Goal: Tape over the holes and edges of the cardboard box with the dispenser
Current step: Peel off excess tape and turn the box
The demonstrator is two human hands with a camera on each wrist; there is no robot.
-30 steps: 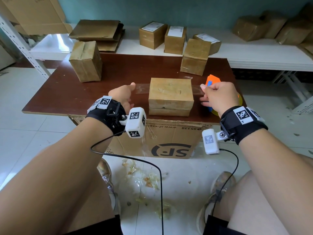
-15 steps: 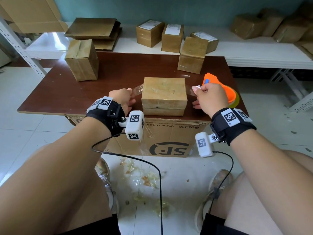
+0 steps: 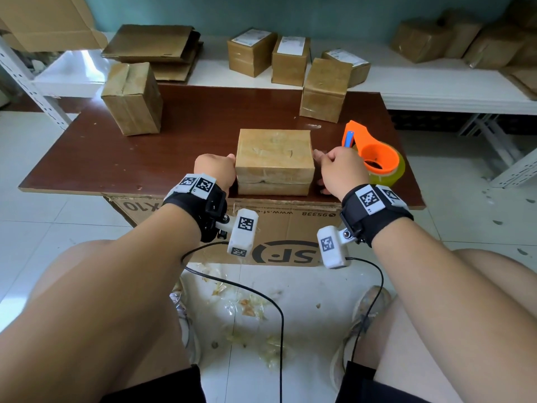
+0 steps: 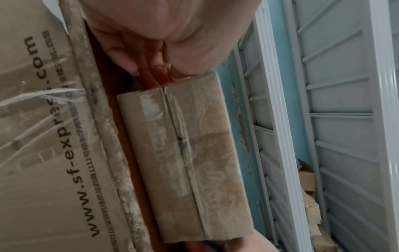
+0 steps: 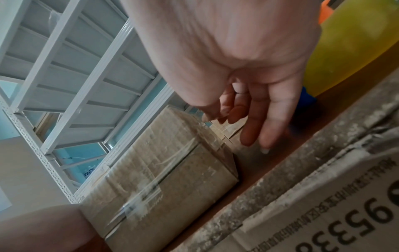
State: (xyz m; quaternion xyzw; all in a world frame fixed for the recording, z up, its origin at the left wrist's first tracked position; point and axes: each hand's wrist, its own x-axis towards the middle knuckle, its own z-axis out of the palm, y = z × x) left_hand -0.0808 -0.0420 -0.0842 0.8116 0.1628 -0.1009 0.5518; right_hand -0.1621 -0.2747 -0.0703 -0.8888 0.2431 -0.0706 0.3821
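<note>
Both hands flat on the box (image 3: 274,159) mid-frame, left hand (image 3: 215,170) and right hand (image 3: 338,170) gripping nothing; I'd rub the tape ends down firmly.

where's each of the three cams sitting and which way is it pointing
head: worn on the head, looks down at the box, table, dispenser; both forearms, knees show.
left wrist: looks along the left hand to the box's left end.
right wrist: looks along the right hand to its right end.
All three share the box.
</note>
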